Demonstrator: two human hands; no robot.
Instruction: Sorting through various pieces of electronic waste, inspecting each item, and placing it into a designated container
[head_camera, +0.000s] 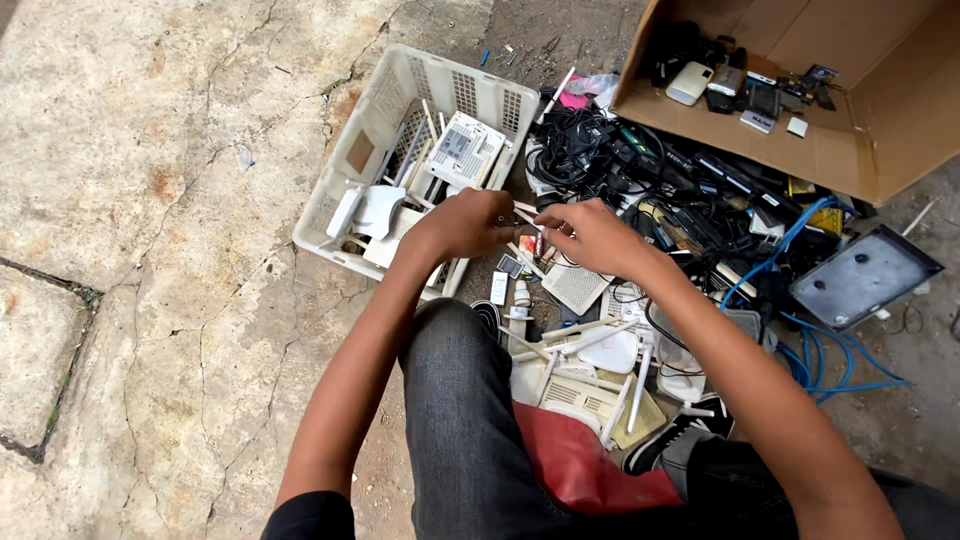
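The left hand (468, 224) and right hand (590, 236) meet above the floor (150, 200), both pinching a small white part (527, 214) between them, just beside the white basket (400, 110).

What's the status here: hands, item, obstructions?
Left hand and right hand pinch thin white antenna rods together. White basket at left, black cable heap at right. Nothing blocking.

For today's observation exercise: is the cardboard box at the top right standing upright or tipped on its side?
Tipped on its side. The cardboard box has its opening facing the camera, with small devices resting on its lower wall.
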